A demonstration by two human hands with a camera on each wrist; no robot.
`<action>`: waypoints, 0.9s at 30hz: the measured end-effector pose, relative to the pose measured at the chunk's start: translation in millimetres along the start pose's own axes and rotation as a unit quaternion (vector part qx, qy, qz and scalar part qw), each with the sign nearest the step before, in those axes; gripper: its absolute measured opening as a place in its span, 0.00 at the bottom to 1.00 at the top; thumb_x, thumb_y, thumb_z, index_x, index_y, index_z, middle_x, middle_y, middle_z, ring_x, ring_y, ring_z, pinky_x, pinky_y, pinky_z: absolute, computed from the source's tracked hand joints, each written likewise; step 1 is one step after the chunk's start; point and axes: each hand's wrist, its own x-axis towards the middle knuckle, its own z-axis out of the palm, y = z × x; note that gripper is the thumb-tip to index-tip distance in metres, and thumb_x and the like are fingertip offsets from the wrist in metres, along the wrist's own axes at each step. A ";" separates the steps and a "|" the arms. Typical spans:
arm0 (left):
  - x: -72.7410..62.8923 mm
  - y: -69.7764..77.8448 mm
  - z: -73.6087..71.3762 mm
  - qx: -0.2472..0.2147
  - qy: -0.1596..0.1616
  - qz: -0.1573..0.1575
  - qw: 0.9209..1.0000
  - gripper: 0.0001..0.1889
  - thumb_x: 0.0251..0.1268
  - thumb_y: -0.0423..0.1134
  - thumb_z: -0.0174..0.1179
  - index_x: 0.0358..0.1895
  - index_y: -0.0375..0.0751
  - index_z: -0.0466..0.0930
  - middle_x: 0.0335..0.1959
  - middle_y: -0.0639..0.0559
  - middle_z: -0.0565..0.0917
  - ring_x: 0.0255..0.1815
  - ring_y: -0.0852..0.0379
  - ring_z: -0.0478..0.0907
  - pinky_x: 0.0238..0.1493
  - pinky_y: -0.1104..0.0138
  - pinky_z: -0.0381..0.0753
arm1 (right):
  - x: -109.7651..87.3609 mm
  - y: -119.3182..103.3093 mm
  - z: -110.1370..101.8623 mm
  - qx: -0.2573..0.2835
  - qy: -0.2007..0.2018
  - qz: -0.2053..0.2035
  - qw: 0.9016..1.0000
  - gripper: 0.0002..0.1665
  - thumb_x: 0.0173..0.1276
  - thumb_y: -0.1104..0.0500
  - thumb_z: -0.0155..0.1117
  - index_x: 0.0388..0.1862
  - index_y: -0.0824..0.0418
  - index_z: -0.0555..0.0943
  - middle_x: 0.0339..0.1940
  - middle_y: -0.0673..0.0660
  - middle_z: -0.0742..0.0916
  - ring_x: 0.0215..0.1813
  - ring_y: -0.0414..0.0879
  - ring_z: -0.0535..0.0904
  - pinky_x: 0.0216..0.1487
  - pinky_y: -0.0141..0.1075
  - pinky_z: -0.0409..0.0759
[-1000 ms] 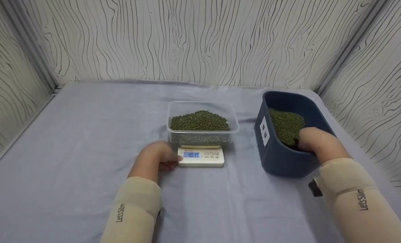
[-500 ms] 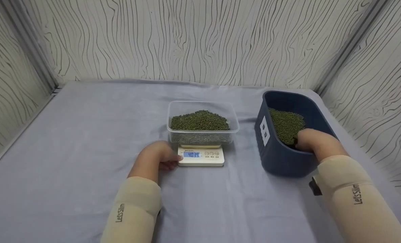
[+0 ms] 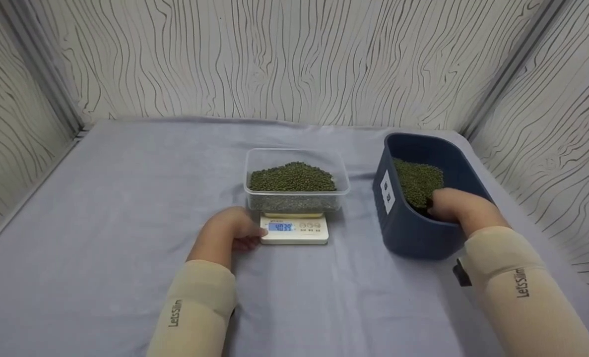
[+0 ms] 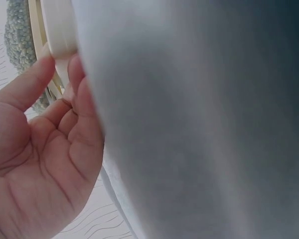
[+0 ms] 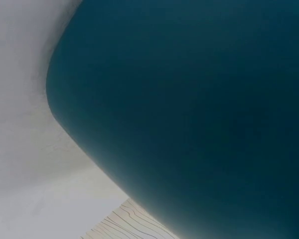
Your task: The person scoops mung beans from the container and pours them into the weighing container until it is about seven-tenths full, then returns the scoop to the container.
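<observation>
A white kitchen scale with a lit blue display lies mid-table. On it stands a clear plastic box with a heap of green mung beans inside. My left hand pinches the scale's front left corner; the left wrist view has the thumb on the scale's edge and the other fingers curled beside it. To the right, my right hand reaches over the rim of a dark blue bin into more mung beans. Its fingers are hidden, and only the bin's outer wall fills most of the right wrist view.
A grey-blue cloth covers the table. Patterned panels rise behind it and at both sides. The bin, taller than the scale, stands near the table's right edge with a white label on its left wall.
My right hand has shifted slightly to the left inside the bin, among the beans. The left hand, the scale and the clear box stay where they were.
</observation>
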 end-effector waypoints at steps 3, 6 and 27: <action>0.4 -0.1 -0.2 -0.001 0.001 0.003 1.000 0.11 0.59 0.42 0.62 0.27 0.36 0.81 0.19 0.51 0.79 0.19 0.60 0.74 0.27 0.70 0.77 | 2.1 -0.2 0.2 0.013 0.002 0.000 1.000 0.13 0.66 0.65 0.49 0.35 0.77 0.75 0.34 0.72 0.81 0.41 0.65 0.77 0.44 0.54 0.74; 0.7 -0.3 -0.2 -0.001 0.003 0.004 1.000 0.11 0.59 0.41 0.62 0.27 0.36 0.81 0.19 0.51 0.79 0.19 0.60 0.74 0.27 0.70 0.78 | 3.6 0.0 0.4 0.024 0.007 0.007 1.000 0.15 0.67 0.64 0.48 0.39 0.78 0.73 0.36 0.73 0.80 0.43 0.67 0.76 0.45 0.55 0.73; 2.4 -1.4 -0.2 0.002 0.013 -0.003 1.000 0.11 0.57 0.43 0.63 0.28 0.37 0.82 0.21 0.51 0.80 0.21 0.60 0.75 0.27 0.70 0.78 | -3.0 0.9 -2.5 0.091 0.071 0.022 0.993 0.10 0.69 0.60 0.48 0.28 0.63 0.65 0.23 0.56 0.70 0.28 0.50 0.67 0.32 0.42 0.64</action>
